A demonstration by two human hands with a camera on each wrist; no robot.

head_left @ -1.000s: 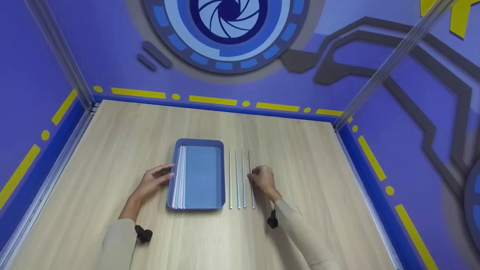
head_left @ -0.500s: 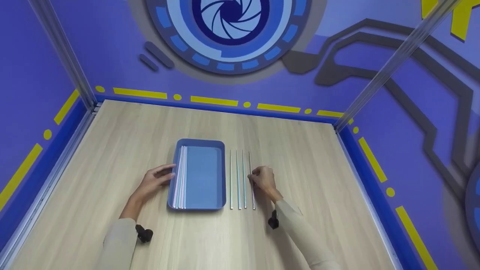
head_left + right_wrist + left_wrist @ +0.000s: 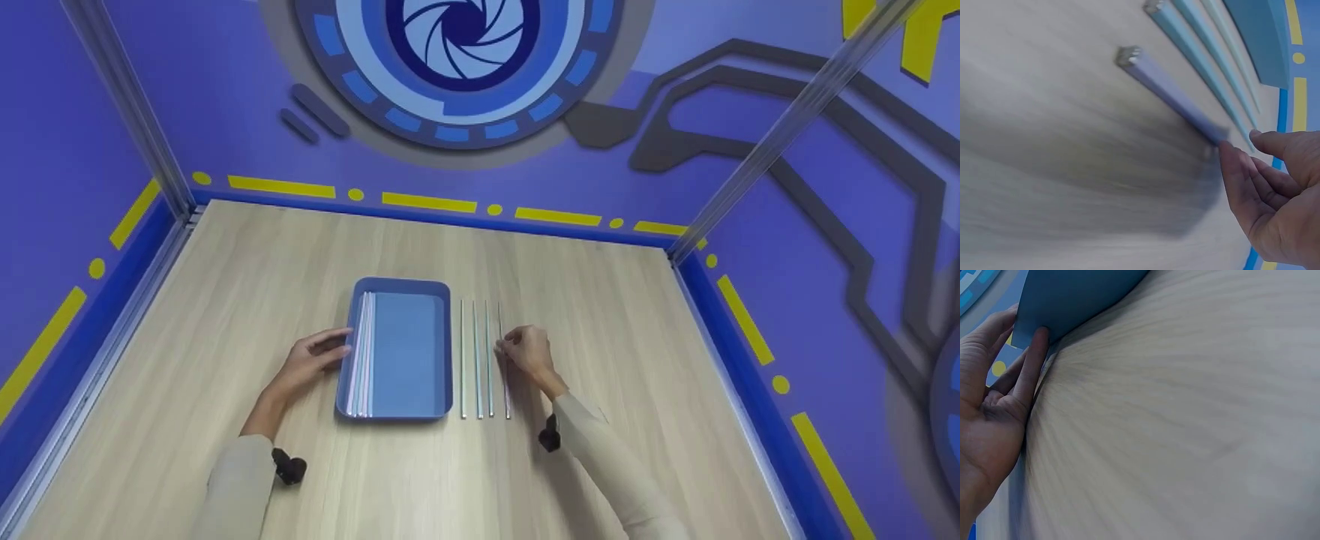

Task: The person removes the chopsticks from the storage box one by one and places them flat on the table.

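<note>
Left of the tray (image 3: 410, 352), my left hand (image 3: 304, 365) touches its outer wall with nearly straight fingers; the left wrist view shows its fingertips against the blue wall (image 3: 1078, 304). Several shiny chopsticks (image 3: 365, 352) lie together along the tray's left side. Several more lie lengthwise on the table right of the tray, spaced apart. My right hand (image 3: 529, 351) is at the rightmost, a purplish chopstick (image 3: 1174, 98) that lies on the table. A fingertip meets it, while the thumb stands apart from the fingers. Bluish chopsticks (image 3: 1196, 62) lie beside it.
The wooden table (image 3: 600, 322) is bounded by blue-purple panels (image 3: 420, 161) at the back and both sides. Metal posts (image 3: 720, 195) rise at the back corners. A small black camera (image 3: 288, 466) is worn on each wrist.
My right hand has shifted slightly away from me, along the purplish chopstick. The left hand, the tray and the chopsticks stay in place.
</note>
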